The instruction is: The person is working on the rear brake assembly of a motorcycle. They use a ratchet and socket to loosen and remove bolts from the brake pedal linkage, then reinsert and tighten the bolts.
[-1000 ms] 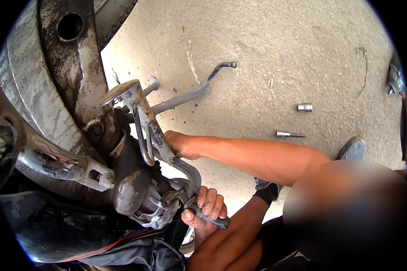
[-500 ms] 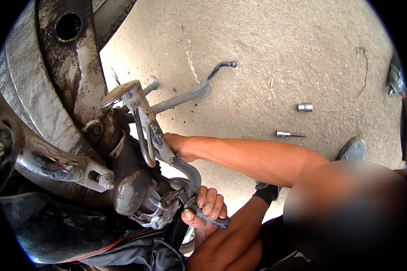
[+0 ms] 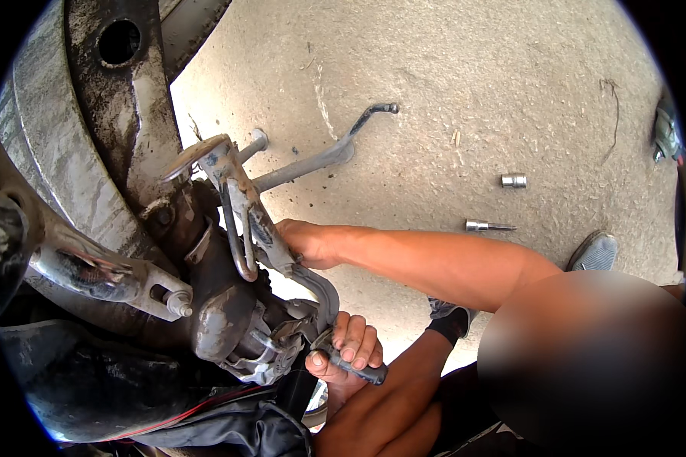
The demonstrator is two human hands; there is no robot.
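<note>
My left hand [image 3: 347,350] curls its fingers and thumb around a black foot peg [image 3: 367,373] at the lower end of a worn grey metal bar [image 3: 263,228]. This bar has a curved lower part and a flat plate at its upper end, beside the dirty motorcycle engine [image 3: 221,324]. My right arm reaches across from the right. Beside the middle of the bar is my right hand [image 3: 309,242], its fingers hidden behind the metal, so I cannot see what they grip.
On the rough concrete floor lie a short silver socket [image 3: 514,180] and a bit socket [image 3: 489,226]. A grey stand [image 3: 309,166] sticks out beyond the bar. A shock absorber [image 3: 103,274] is at the left. A grey shoe [image 3: 594,251] rests at the right.
The bar's upper end has tilted slightly to the left, and my right hand has shifted a little. My left hand keeps its hold on the foot peg.
</note>
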